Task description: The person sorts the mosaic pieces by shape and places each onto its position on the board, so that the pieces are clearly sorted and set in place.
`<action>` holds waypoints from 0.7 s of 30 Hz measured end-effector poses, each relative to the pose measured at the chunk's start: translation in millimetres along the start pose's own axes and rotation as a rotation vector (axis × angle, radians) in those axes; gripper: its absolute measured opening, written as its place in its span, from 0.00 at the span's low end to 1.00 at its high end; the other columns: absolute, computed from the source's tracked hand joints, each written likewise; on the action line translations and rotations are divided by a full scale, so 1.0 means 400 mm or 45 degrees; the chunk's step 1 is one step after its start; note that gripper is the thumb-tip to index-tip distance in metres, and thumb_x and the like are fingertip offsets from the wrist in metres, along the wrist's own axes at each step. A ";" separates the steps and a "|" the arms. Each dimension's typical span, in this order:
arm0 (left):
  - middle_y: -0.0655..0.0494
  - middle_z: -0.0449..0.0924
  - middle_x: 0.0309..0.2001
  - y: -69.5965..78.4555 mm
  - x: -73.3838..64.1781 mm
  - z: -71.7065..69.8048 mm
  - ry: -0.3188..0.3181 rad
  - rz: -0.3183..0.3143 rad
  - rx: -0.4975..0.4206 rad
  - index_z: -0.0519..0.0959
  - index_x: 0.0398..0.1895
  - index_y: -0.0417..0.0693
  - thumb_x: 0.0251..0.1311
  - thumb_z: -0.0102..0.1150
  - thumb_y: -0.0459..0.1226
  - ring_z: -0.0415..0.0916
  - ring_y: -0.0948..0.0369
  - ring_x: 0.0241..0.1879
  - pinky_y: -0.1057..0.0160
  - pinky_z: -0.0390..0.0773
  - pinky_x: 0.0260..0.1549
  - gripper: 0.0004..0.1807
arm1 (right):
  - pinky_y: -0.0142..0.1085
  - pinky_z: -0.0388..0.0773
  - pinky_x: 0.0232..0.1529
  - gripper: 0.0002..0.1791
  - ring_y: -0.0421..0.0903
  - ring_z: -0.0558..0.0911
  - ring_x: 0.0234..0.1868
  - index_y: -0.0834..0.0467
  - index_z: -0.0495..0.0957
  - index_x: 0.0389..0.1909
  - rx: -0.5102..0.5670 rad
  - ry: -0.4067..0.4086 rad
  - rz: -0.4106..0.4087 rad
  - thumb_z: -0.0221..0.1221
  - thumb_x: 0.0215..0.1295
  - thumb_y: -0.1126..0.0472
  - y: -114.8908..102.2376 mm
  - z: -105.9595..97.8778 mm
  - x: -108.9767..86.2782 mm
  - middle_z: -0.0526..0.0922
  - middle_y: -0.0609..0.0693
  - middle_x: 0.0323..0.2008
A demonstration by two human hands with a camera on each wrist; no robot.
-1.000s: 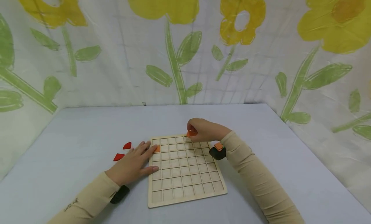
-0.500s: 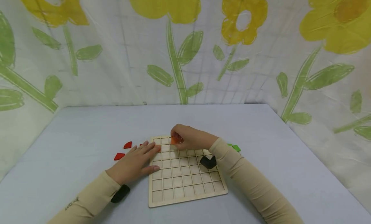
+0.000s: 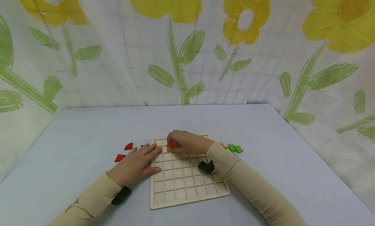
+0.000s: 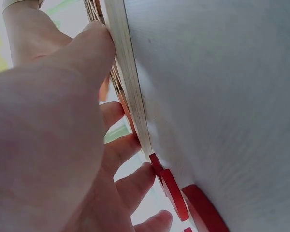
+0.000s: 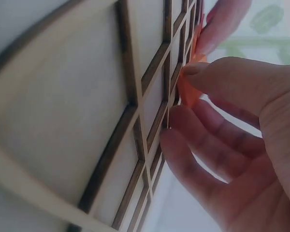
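A square wooden grid board (image 3: 187,187) lies in front of me, divided into rows of shallow cells. My right hand (image 3: 188,142) pinches an orange tile (image 3: 170,147) between thumb and fingertips, right at a cell near the board's far left; the right wrist view shows the tile (image 5: 187,89) tilted against the grid. My left hand (image 3: 136,162) lies with spread, straight fingers over the board's left edge. Its index fingertip rests on another orange tile (image 3: 159,149) set in a left-column cell. In the left wrist view the thumb (image 4: 94,46) presses along the board's edge.
Red quarter-round pieces (image 3: 128,146) lie left of the board, beside my left hand, one partly hidden by its fingers. Several green tiles (image 3: 231,147) and an orange piece (image 3: 222,145) lie to the right, behind my right sleeve. A flower-printed curtain (image 3: 126,63) hangs behind the table.
My right hand has moved left and slightly nearer across the board with the orange tile, from the far edge to beside the left hand's tile. The left hand has stayed put.
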State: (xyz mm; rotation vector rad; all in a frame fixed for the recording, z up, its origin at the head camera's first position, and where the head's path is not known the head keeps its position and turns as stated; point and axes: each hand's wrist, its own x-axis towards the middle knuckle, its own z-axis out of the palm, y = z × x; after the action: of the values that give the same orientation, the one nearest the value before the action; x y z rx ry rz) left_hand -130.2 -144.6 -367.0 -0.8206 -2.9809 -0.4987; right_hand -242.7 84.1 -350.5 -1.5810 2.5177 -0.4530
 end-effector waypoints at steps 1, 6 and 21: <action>0.44 0.61 0.70 0.000 0.000 0.000 0.000 -0.001 -0.002 0.62 0.71 0.47 0.62 0.56 0.56 0.58 0.41 0.69 0.33 0.56 0.61 0.38 | 0.25 0.72 0.41 0.11 0.37 0.76 0.38 0.56 0.72 0.47 0.003 0.000 -0.009 0.59 0.66 0.60 0.000 0.000 0.000 0.76 0.46 0.42; 0.44 0.61 0.70 -0.002 -0.001 -0.002 -0.006 0.003 -0.014 0.62 0.71 0.47 0.62 0.55 0.56 0.57 0.41 0.69 0.32 0.56 0.61 0.38 | 0.25 0.73 0.41 0.09 0.39 0.78 0.39 0.56 0.74 0.46 0.009 0.000 -0.039 0.58 0.68 0.60 -0.003 0.000 -0.001 0.77 0.47 0.41; 0.44 0.71 0.59 0.026 0.022 -0.004 0.038 0.028 0.177 0.65 0.69 0.54 0.64 0.47 0.61 0.71 0.45 0.58 0.33 0.65 0.52 0.35 | 0.29 0.74 0.43 0.10 0.35 0.77 0.40 0.56 0.76 0.47 0.038 -0.093 0.073 0.52 0.72 0.57 -0.008 -0.053 -0.032 0.79 0.43 0.40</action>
State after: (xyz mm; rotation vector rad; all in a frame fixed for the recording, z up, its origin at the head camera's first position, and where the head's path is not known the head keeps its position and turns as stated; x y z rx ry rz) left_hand -132.8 -132.4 -361.5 -0.8257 -2.9355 -0.2959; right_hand -240.0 98.0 -329.8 -1.4827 2.4834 -0.4155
